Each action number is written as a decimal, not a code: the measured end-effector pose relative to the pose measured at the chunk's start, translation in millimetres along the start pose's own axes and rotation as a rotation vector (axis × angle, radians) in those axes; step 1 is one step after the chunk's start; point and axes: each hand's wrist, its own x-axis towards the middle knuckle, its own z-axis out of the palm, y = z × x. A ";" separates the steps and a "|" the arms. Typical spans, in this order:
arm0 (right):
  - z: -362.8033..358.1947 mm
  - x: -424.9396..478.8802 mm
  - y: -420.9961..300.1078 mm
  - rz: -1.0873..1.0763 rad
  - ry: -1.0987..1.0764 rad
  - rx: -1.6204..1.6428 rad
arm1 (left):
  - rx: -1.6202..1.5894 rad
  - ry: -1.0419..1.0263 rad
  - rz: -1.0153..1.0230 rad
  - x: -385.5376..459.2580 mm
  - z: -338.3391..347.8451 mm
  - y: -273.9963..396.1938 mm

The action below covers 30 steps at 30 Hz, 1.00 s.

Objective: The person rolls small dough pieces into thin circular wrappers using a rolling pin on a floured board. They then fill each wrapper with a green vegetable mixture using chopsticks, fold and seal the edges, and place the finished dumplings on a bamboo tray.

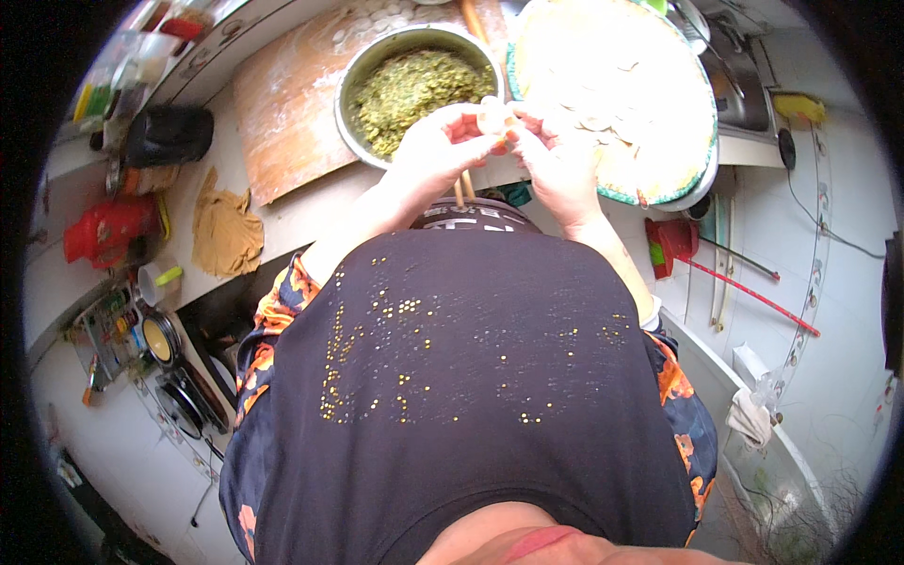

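Both my hands meet at the right rim of a metal bowl (344,134) of chopped green filling (417,92). A small pale piece of dough (492,116), apparently a dumpling, is pinched between the fingers of my left hand (431,145) and my right hand (563,173). Glare blurs its shape. Two thin wooden sticks, likely chopsticks (464,189), jut out below my left hand; whether it grips them cannot be seen. On the right is a large round tray (696,187) with a green-edged lining, its overexposed surface bearing several thin pale pieces (600,120).
A floured wooden board (282,127) lies under the bowl, with dough pieces (381,18) and a rolling pin (474,21) at the back. A brown cloth (226,233) rests on the counter at left. A metal sink (738,92) is at far right.
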 end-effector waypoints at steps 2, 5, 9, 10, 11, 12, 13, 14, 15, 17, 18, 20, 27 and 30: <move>-16.5 2.0 -4.1 -0.127 -0.074 -0.289 | 0.109 -0.076 0.072 6.7 3.5 -5.4; -59.9 7.0 1.0 -0.133 -0.002 -0.345 | 0.034 -0.054 0.013 1.4 11.6 -3.1; -169.6 38.0 20.1 -0.170 0.344 -0.422 | 0.127 0.034 0.043 -1.6 2.9 -7.1; -193.1 43.2 7.2 -0.069 0.402 -0.549 | 0.128 0.074 0.041 -1.6 3.7 -10.6; -222.3 50.0 7.6 -0.094 0.483 -0.764 | 0.134 0.079 0.043 -1.2 3.8 -11.6; -254.1 59.3 6.8 -0.122 0.562 -0.978 | 0.140 0.087 0.050 -4.5 3.6 -10.8; -297.1 68.1 22.9 -0.156 0.649 -1.045 | 0.144 0.085 0.056 -3.0 4.4 -10.8; -330.0 72.9 27.1 -0.205 0.665 -1.139 | 0.138 0.073 0.057 -0.8 4.5 -10.2; -351.7 81.8 30.0 -0.227 0.660 -1.207 | 0.138 0.087 0.049 -1.6 4.4 -9.8; -370.7 99.5 34.7 -0.214 0.642 -1.193 | 0.132 0.130 0.036 -4.3 2.1 -13.2; -376.6 107.1 37.2 -0.203 0.631 -1.195 | 0.135 0.146 0.027 -5.7 2.3 -12.9; -387.2 120.4 42.0 -0.178 0.615 -1.202 | 0.146 0.152 0.016 -6.6 0.4 -14.3; -406.7 135.8 74.6 -0.076 0.561 -1.209 | 0.137 0.139 0.013 -9.1 7.3 -9.8; -361.3 119.4 46.9 -0.292 0.640 -1.408 | 0.135 0.164 0.007 -10.9 5.5 -9.5</move>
